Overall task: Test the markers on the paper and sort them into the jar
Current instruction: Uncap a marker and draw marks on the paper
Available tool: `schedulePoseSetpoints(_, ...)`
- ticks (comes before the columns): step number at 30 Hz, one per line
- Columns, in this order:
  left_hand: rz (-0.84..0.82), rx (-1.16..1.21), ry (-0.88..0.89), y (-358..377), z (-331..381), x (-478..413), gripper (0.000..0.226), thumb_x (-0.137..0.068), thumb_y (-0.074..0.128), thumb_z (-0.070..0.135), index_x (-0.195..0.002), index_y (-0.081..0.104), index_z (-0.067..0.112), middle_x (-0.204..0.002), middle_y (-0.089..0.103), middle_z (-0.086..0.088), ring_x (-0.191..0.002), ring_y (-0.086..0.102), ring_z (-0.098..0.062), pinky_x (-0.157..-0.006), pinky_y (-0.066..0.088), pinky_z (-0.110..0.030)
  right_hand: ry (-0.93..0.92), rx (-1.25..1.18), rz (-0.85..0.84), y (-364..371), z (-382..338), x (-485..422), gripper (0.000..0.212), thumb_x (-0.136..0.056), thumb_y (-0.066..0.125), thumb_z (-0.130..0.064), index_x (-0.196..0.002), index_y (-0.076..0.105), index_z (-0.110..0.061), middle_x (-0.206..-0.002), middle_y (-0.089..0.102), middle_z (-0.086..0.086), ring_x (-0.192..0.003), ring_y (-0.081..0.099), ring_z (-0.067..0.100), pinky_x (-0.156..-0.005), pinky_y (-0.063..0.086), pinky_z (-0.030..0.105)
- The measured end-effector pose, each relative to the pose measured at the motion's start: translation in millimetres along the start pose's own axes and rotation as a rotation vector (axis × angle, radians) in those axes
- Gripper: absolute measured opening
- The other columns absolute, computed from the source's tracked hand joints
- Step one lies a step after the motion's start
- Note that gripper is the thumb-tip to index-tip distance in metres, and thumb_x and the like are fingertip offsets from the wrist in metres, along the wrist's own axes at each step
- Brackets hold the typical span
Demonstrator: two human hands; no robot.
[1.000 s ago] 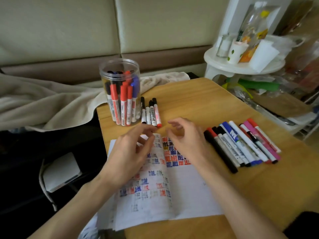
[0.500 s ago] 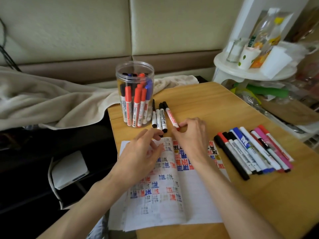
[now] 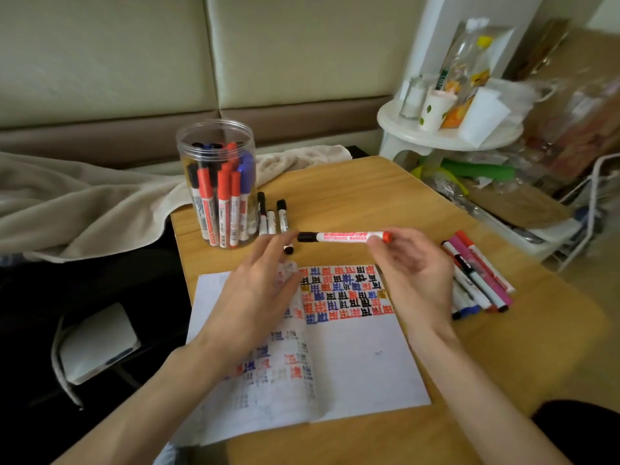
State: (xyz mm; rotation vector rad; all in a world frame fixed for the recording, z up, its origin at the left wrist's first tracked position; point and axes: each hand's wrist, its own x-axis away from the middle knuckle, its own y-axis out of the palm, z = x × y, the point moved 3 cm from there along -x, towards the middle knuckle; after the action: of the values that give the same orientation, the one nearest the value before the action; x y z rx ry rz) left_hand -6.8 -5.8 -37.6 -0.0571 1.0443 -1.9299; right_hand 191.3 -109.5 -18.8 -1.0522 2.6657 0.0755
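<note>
Red marker (image 3: 342, 236) now lifted, pinched in R hand (image 3: 412, 266); L hand (image 3: 261, 290) loose; 3 markers (image 3: 271, 223) by jar (image 3: 218, 146).

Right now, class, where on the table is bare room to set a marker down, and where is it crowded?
Free: table wood behind the held marker; wood right of the paper, nearer than the marker row. Crowded: beside the jar.

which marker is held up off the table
The white whiteboard marker with black cap and red end, pinched level in the right hand; the rest lie on the wooden table or stand in the clear plastic jar.
</note>
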Motion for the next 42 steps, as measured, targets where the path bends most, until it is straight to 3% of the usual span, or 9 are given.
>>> schedulePoseSetpoints(3,0.006,-0.033,0.048,8,9,-3,0.057,-0.099,0.063,0.033,-0.152,0.042,0.032,-0.146,0.047,0.01,-0.123,0.054,-0.012,-0.103,0.049,-0.032,0.11,-0.104,-0.022,-14,-3,9,0.018,-0.088,0.081,-0.014,-0.105,0.076,-0.013,-0.097,0.08,0.003,-0.094,0.076,0.014,-0.077,0.058,0.019)
schedulePoseSetpoints(7,0.025,-0.016,0.112,14,19,-7,0.019,-0.099,0.065,0.026,-0.117,0.07,0.023,-0.102,0.066,0.019,-0.089,0.059,0.001,-0.077,0.049,-0.022,0.27,-0.299,0.011,-17,1,20,0.026,-0.086,0.08,-0.023,-0.106,0.075,-0.007,-0.095,0.08,0.007,-0.088,0.075,0.015,-0.074,0.058,0.021)
schedulePoseSetpoints(12,-0.092,0.066,0.25,20,40,-2,0.026,-0.098,0.061,0.038,-0.119,0.072,0.028,-0.102,0.071,0.021,-0.091,0.063,0.006,-0.078,0.043,-0.01,0.261,-0.2,-0.192,-1,9,38,0.024,-0.087,0.079,-0.026,-0.104,0.078,-0.009,-0.093,0.08,0.004,-0.087,0.076,0.011,-0.074,0.055,0.019)
schedulePoseSetpoints(21,-0.196,0.139,0.25,14,51,1,0.016,-0.101,0.055,0.034,-0.103,0.071,0.03,-0.077,0.059,0.038,-0.073,0.06,0.006,-0.065,0.039,-0.008,0.224,-0.161,-0.26,-11,1,35,0.015,-0.087,0.076,-0.024,-0.095,0.079,-0.011,-0.082,0.079,0.006,-0.077,0.074,0.016,-0.072,0.058,0.023)
schedulePoseSetpoints(25,-0.308,0.193,0.19,11,49,0,0.021,-0.1,0.051,0.046,-0.093,0.067,0.034,-0.071,0.064,0.004,-0.065,0.059,-0.021,-0.06,0.045,-0.033,0.137,-0.112,-0.309,-10,-5,35,0.019,-0.085,0.076,-0.024,-0.096,0.079,-0.008,-0.085,0.079,0.006,-0.08,0.076,0.016,-0.073,0.058,0.022)
schedulePoseSetpoints(30,-0.332,0.21,0.048,-26,15,-13,0.035,-0.094,0.051,0.047,-0.087,0.07,0.019,-0.07,0.061,-0.002,-0.062,0.056,-0.013,-0.057,0.045,-0.025,0.087,-0.113,-0.063,-52,-12,6,0.02,-0.089,0.072,-0.025,-0.094,0.077,-0.006,-0.085,0.079,0.001,-0.083,0.074,0.01,-0.078,0.057,0.017)
schedulePoseSetpoints(32,-0.348,0.21,0.024,-31,10,-13,0.031,-0.095,0.051,0.047,-0.089,0.069,0.023,-0.075,0.064,-0.002,-0.068,0.06,-0.018,-0.063,0.05,-0.032,0.084,-0.083,-0.111,-56,-12,6,0.023,-0.089,0.072,-0.027,-0.095,0.077,-0.006,-0.087,0.078,0.005,-0.084,0.073,0.013,-0.081,0.058,0.02)
schedulePoseSetpoints(36,-0.435,0.122,0.006,-6,16,3,0.014,-0.1,0.055,0.041,-0.098,0.067,0.033,-0.087,0.068,0.017,-0.082,0.065,-0.004,-0.069,0.05,-0.019,0.106,-0.014,-0.296,-23,1,32,0.017,-0.09,0.074,-0.021,-0.099,0.077,-0.007,-0.078,0.075,-0.002,-0.074,0.069,0.007,-0.069,0.056,0.019)
schedulePoseSetpoints(42,-0.426,0.06,-0.034,-3,8,5,0.018,-0.1,0.056,0.042,-0.105,0.069,0.031,-0.096,0.069,0.02,-0.092,0.062,0.002,-0.079,0.05,-0.02,0.103,0.008,-0.353,-6,15,44,0.009,-0.09,0.077,-0.004,-0.098,0.075,-0.002,-0.07,0.072,0.0,-0.064,0.067,0.009,-0.062,0.054,0.019)
